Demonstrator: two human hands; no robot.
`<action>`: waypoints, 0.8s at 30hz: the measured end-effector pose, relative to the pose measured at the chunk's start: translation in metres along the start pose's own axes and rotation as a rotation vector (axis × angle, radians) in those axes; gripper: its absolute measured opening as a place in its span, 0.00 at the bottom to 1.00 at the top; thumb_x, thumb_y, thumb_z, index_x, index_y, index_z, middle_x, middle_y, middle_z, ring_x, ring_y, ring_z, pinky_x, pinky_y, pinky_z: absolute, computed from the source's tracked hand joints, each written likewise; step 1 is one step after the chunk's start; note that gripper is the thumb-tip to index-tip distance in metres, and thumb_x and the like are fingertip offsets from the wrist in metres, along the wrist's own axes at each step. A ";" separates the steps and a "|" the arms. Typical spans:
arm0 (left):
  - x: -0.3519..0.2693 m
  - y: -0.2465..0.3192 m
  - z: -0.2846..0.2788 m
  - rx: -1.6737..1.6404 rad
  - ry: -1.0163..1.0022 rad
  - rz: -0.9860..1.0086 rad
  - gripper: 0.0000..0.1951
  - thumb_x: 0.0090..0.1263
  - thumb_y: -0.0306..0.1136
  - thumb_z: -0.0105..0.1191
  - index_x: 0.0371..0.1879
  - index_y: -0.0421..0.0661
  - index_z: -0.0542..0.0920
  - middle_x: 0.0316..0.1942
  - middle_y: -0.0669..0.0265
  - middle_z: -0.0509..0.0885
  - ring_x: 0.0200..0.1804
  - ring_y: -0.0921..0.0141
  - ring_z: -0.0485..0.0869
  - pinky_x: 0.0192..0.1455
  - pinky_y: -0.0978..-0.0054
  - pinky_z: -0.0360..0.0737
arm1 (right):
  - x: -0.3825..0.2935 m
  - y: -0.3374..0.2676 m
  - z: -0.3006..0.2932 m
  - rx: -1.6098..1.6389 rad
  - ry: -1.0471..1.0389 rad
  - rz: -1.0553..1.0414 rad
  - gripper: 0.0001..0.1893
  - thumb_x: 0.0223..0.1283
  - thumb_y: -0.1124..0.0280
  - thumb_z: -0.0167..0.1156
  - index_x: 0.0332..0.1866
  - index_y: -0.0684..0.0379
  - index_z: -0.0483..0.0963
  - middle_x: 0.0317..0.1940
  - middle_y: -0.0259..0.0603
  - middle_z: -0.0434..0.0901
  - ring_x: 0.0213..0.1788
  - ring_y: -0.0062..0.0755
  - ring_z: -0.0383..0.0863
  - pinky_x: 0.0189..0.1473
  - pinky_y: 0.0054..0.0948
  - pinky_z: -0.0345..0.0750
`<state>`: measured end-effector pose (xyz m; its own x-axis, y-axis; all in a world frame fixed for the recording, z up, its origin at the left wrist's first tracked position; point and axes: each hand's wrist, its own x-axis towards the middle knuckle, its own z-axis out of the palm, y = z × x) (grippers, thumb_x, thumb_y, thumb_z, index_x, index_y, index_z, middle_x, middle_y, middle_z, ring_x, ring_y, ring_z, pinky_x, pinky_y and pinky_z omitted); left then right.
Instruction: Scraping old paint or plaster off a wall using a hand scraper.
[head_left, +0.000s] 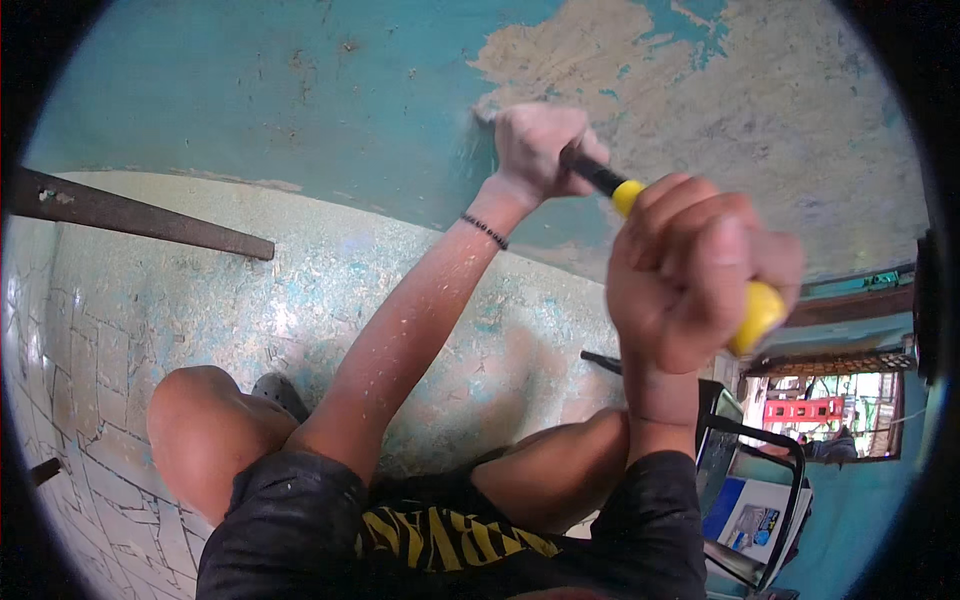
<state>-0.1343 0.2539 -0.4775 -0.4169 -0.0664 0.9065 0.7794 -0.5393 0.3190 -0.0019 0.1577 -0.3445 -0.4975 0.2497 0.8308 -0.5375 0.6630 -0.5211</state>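
My left hand (541, 150) is closed around the dark front part of a long-handled tool with a black and yellow grip (627, 196), close against the wall. My right hand (701, 270) grips the rear of the same handle, whose yellow end sticks out below the fist. The tool's head is blurred and mostly hidden behind my left hand. Before me stands a wall with turquoise paint (247, 97); a large patch of bare, greyish plaster (757, 135) shows at the right, with a ragged paint edge. Pale dust covers my left hand, and small flakes cling to that forearm.
Paint chips litter the tiled floor (330, 277) below the wall. A brown wooden beam (150, 217) juts in from the left. At the lower right are a black metal frame (787, 465) and a box (757, 517). A red object (802, 410) shows at the window opening.
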 end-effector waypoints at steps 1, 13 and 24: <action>-0.005 0.003 -0.001 0.002 -0.007 -0.051 0.13 0.50 0.37 0.62 0.11 0.56 0.72 0.11 0.67 0.75 0.15 0.61 0.78 0.20 0.66 0.74 | -0.010 0.007 0.007 0.042 0.080 -0.044 0.09 0.64 0.80 0.56 0.30 0.60 0.66 0.22 0.39 0.74 0.21 0.26 0.73 0.27 0.31 0.73; 0.037 0.031 0.015 -0.134 -0.080 0.044 0.11 0.52 0.38 0.62 0.14 0.55 0.73 0.12 0.68 0.75 0.17 0.60 0.79 0.21 0.65 0.75 | 0.012 -0.046 -0.022 -0.149 -0.208 0.026 0.14 0.66 0.72 0.47 0.23 0.52 0.58 0.19 0.29 0.58 0.22 0.24 0.61 0.31 0.29 0.66; 0.031 0.032 0.007 -0.176 -0.047 -0.052 0.10 0.49 0.33 0.58 0.11 0.53 0.71 0.11 0.65 0.74 0.14 0.60 0.76 0.20 0.65 0.72 | 0.004 -0.028 0.011 -0.158 -0.002 -0.035 0.11 0.66 0.70 0.49 0.27 0.55 0.60 0.23 0.35 0.66 0.25 0.28 0.66 0.36 0.33 0.69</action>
<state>-0.1191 0.2401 -0.4367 -0.4288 0.0024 0.9034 0.6616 -0.6801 0.3159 0.0038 0.1320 -0.3288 -0.4817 0.2231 0.8475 -0.4406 0.7744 -0.4542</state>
